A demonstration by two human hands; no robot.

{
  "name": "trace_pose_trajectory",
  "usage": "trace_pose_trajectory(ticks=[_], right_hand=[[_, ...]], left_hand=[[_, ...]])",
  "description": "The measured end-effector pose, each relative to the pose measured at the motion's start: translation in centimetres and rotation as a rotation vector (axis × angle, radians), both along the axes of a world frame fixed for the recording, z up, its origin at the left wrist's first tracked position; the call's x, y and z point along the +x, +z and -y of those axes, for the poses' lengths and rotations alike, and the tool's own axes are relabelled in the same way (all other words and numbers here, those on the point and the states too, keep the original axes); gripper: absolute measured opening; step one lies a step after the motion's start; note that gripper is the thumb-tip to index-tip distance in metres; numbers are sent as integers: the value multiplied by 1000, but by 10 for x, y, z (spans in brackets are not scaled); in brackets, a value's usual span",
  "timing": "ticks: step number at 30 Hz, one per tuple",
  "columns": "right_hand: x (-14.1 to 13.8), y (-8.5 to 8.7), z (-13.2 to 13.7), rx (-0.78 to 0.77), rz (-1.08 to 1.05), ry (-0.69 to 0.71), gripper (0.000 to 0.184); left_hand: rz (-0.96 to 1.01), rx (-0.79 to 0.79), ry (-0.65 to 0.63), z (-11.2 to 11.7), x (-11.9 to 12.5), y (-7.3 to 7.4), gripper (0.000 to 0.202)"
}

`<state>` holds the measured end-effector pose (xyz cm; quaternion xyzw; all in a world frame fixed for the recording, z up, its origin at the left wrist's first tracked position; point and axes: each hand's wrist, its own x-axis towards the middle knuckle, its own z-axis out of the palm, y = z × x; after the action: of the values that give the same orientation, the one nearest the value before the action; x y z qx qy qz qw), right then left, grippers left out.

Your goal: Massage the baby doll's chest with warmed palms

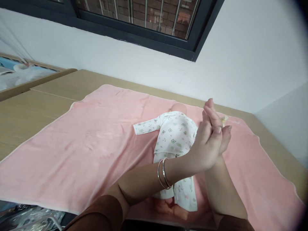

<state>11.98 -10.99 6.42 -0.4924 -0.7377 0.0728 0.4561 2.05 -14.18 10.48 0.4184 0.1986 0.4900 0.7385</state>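
A baby doll [176,107] in a white printed romper [174,136] lies on a pink blanket [84,144], head toward the wall and bare feet near me. My left hand [204,144], with two bangles on the wrist, and my right hand [222,134] are pressed palm to palm above the doll's right side. The fingers of both are stretched out flat against each other. I see nothing between the palms. The hands hide the doll's right sleeve.
The blanket covers a wooden table [29,109] set against a white wall under a dark-framed window [144,22]. A wooden-framed cot [21,75] stands at the far left. Clear plastic packaging [29,218] lies below the table's near edge.
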Motion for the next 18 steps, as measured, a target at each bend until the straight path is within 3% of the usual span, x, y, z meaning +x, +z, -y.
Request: trace_pose_trajectory(ticks=[3, 6, 9, 12, 15, 18], right_hand=[[-4, -9, -6, 29, -369, 145, 69], [-14, -10, -6, -54, -393, 164, 72], [-27, -4, 0, -125, -293, 143, 81], [-37, -5, 6, -180, -436, 267, 85], [-43, -15, 7, -229, -582, 395, 84], [-45, -23, 4, -297, -532, 441, 92]], left_hand=[[29, 19, -7, -6, 8, -4, 60], [62, -31, -80, -11, 14, -3, 61], [5, 60, 149, -16, 12, -6, 63], [-156, 196, 378, -28, 2, -16, 62], [-336, 287, 532, -50, -11, -27, 57], [-363, 285, 668, -77, -24, -33, 51]])
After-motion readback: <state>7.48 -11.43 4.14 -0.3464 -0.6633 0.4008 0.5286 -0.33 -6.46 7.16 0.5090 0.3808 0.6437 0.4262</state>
